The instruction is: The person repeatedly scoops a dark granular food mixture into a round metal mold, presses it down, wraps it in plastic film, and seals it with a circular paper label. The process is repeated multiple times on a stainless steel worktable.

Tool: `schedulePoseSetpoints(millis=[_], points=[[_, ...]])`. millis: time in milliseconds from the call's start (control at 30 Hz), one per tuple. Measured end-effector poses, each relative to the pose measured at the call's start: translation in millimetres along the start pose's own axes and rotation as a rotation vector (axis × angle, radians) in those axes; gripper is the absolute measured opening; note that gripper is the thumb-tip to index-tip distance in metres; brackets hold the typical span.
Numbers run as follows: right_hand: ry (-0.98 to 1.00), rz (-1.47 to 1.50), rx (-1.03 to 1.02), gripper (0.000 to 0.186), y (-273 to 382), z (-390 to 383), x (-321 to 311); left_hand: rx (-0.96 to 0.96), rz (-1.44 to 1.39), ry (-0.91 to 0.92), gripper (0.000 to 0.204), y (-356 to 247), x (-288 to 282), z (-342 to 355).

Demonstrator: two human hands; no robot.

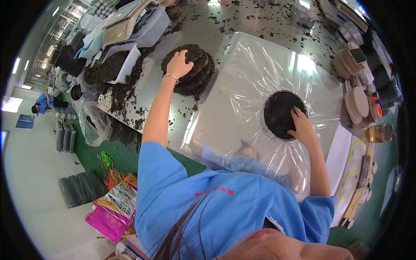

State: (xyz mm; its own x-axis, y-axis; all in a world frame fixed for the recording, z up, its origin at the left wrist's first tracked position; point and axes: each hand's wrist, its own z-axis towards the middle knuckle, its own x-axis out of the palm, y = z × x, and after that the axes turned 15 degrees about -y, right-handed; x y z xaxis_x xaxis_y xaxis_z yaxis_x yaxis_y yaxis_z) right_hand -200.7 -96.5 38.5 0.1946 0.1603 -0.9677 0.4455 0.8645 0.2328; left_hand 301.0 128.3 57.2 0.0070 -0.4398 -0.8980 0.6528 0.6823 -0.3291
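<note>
My left hand [179,66] rests on top of a round pile of dark, crumbly, leaf-like flat cakes [198,80]. Its fingers are bent and its thumb stands apart from them; I see nothing lifted in it. Toward the right, a round mould [265,113] packed with the same dark material [277,113] sits in clear plastic film [249,86], which wrinkles outward around it. My right hand [304,129] reaches over the mould's near right rim, fingers and thumb spread against the dark material. The film lies over a shiny, pale square board [216,125].
Dark crumbs [123,97] litter the metal table. A pale bin [125,65] of dark material stands at left, below a blue-grey tub [151,28]. Round pale discs [356,105] and a glass jar [379,133] line the right side. Another person [44,103] is far left.
</note>
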Motion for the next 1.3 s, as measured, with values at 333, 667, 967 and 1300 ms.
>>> schedulePoseSetpoints(millis=[333,667,967,1300], points=[[-0.193,0.283,0.144,0.041,-6.8,-20.5,-68.7,0.4,0.191,0.053,0.036,26.5,8.9,34.2],[-0.914,0.474,0.224,0.077,8.7,-8.8,-78.2,0.194,-0.829,-0.316,0.037,-170.7,-51.9,-50.9],[-0.509,0.245,0.506,0.111,17.5,39.5,-56.6,-0.174,-1.593,0.615,0.035,-269.4,5.7,-173.2],[-0.673,0.14,-0.081,0.061,-9.8,-49.7,-30.6,1.027,-0.683,0.241,0.041,-230.7,46.3,-180.6]])
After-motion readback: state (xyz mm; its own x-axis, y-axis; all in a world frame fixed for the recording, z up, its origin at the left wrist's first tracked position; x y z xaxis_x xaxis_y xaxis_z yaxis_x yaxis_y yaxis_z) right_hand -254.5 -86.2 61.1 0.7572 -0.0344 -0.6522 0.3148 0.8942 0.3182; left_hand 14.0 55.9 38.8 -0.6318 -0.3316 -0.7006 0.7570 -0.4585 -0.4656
